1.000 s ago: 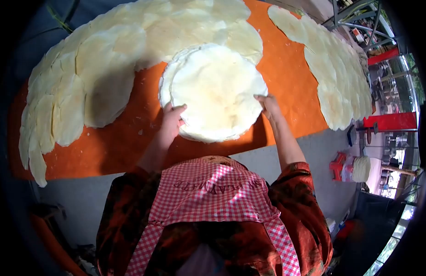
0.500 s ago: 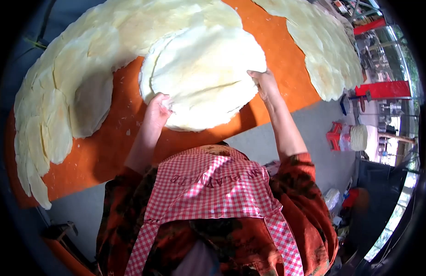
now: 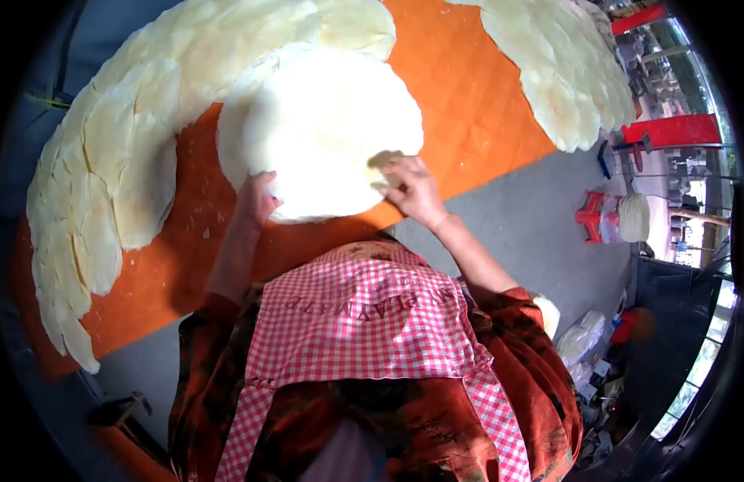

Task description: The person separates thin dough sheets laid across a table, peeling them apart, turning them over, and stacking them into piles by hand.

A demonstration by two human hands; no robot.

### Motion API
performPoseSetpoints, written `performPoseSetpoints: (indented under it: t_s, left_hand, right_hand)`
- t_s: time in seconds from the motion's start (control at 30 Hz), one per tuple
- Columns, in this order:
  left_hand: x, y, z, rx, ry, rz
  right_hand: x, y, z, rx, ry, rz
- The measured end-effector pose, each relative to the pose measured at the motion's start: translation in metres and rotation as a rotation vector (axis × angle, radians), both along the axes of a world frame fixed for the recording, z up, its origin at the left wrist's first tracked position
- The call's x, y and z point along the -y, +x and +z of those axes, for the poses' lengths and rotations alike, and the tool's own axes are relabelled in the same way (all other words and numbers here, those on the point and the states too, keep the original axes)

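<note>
A stack of round, pale, thin sheets (image 3: pixel 328 128) lies near the front edge of the orange table surface (image 3: pixel 460 104), its top brightly lit. My left hand (image 3: pixel 258 199) pinches the stack's lower left edge, fingers bent. At the lower right edge, my right hand (image 3: pixel 412 189) is held with curled fingers and casts a shadow on the top sheet. Whether those fingertips grip the sheet or only hover at it cannot be made out.
Overlapping pale sheets (image 3: pixel 107 153) cover the table's left and far side, and more sheets (image 3: pixel 561 72) lie at the right. On the grey floor stand a red stool (image 3: pixel 589 217) and a pale round pile (image 3: pixel 633 218). Plastic bags (image 3: pixel 579 337) lie lower right.
The view has turned, and the stack sits further left in it. The fold across the top sheet no longer shows. My right hand has moved inward from the stack's right edge to its lower right.
</note>
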State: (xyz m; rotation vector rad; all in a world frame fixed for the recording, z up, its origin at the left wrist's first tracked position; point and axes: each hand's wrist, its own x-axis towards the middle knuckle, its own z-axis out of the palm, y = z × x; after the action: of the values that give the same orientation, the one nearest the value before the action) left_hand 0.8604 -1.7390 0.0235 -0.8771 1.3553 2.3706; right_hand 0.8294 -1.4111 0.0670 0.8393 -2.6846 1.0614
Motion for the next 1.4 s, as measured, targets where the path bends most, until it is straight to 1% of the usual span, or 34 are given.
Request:
performPoseSetpoints:
  t_s: [0.03,0.07,0.1,0.13,0.17,0.2,0.27,0.33,0.43,0.47,0.53,0.57,0.6,0.67,0.7,0.73,0.77,0.8,0.83,0.87,0.9,0.97,1.0,1.03,1.1,1.13,1.23,1.27,1.37,1.4]
  left_hand:
    - [-0.002,0.001,-0.003,0.013,0.031,0.025]
    - [-0.002,-0.001,-0.001,0.023,0.065,0.051]
    - [-0.003,-0.001,0.002,0.031,0.100,0.079]
    - [-0.002,-0.001,0.005,0.074,0.093,0.089]
    - [-0.004,0.002,0.009,0.025,0.005,0.065]
    - [-0.004,0.006,0.010,-0.023,-0.084,0.038]
    - [0.000,0.011,0.006,-0.054,-0.071,0.019]
    - [0.004,0.001,0.000,-0.028,0.129,0.051]
    - [0.015,-0.002,-0.028,-0.056,0.206,-0.067]
    - [0.010,-0.004,-0.020,-0.065,0.180,-0.051]
    - [-0.001,-0.002,-0.001,-0.075,0.129,-0.007]
    - [-0.001,-0.001,-0.004,-0.030,0.109,0.003]
    - [-0.001,-0.003,-0.009,0.014,0.088,0.012]
    - [-0.002,-0.010,-0.007,0.047,0.086,0.036]
    - [-0.007,-0.013,0.001,0.043,0.108,0.053]
    - [-0.012,-0.013,0.009,0.041,0.132,0.071]
    - [-0.017,-0.014,0.018,0.018,0.159,0.066]
    - [-0.022,-0.014,0.029,-0.007,0.184,0.063]
    - [-0.027,-0.014,0.041,-0.035,0.206,0.063]
    - [-0.034,-0.011,0.054,-0.077,0.231,0.075]
    - [-0.035,-0.007,0.052,-0.050,0.225,0.074]
    - [-0.043,0.011,0.037,-0.014,0.261,0.058]
    - [-0.045,0.024,0.036,-0.048,0.290,-0.020]
    - [-0.040,0.029,-0.003,0.044,0.299,-0.047]
    - [-0.047,0.040,0.004,-0.007,0.339,0.001]
    - [-0.044,0.034,-0.005,-0.064,0.210,0.098]
    - [-0.014,0.004,-0.001,-0.213,0.057,0.143]
    - [-0.010,-0.006,0.009,-0.212,-0.003,0.142]
    - [-0.003,-0.025,-0.002,-0.083,-0.222,0.056]
    - [-0.003,-0.028,0.000,-0.026,-0.219,0.045]
  right_hand:
    - [0.005,0.004,0.004,0.017,0.071,0.101]
    - [0.009,0.003,-0.004,-0.003,0.148,0.149]
    - [0.011,0.001,-0.008,-0.030,0.167,0.146]
    - [0.014,-0.003,-0.011,-0.061,0.186,0.147]
    - [0.018,-0.007,-0.013,-0.090,0.204,0.149]
    - [0.024,-0.012,-0.015,-0.167,0.145,0.180]
    - [0.028,-0.012,-0.010,-0.167,0.075,0.171]
    - [0.029,-0.009,0.006,-0.211,0.031,0.159]
    - [0.017,0.005,-0.007,-0.168,0.168,0.199]
    - [0.013,0.011,-0.014,-0.124,0.154,0.177]
    - [0.017,0.021,-0.005,-0.177,0.130,0.061]
    - [0.019,0.029,-0.002,-0.195,0.115,0.003]
    - [0.017,0.035,-0.005,-0.258,0.060,-0.134]
    - [0.006,0.060,-0.037,0.302,-0.193,-0.374]
    - [0.003,0.067,-0.036,0.582,-0.322,-0.488]
    - [-0.005,0.067,-0.033,1.201,-0.485,-0.423]
    - [0.011,0.073,-0.001,1.472,-0.733,-0.547]
    - [0.010,0.074,-0.010,1.539,-1.000,-0.461]
    - [0.009,0.072,-0.019,1.593,-1.266,-0.354]
    - [0.012,0.066,-0.015,1.565,-1.413,-0.357]
    - [0.012,0.059,-0.020,1.529,-1.565,-0.351]
    - [0.016,0.050,-0.023,1.280,-1.630,-0.436]
    - [0.007,0.041,-0.040,1.260,-1.661,-0.475]
    - [-0.001,0.033,-0.055,1.259,-1.589,-0.487]
    - [-0.007,0.021,-0.060,1.254,-1.448,-0.515]
    - [-0.014,0.018,-0.061,1.274,-1.422,-0.542]
    - [-0.015,0.010,-0.035,1.246,-1.423,-0.542]
    - [-0.016,0.005,-0.028,1.275,-1.440,-0.566]
    - [-0.020,-0.001,-0.033,1.377,-1.412,-0.557]
    - [-0.018,0.000,-0.032,1.340,-1.412,-0.511]
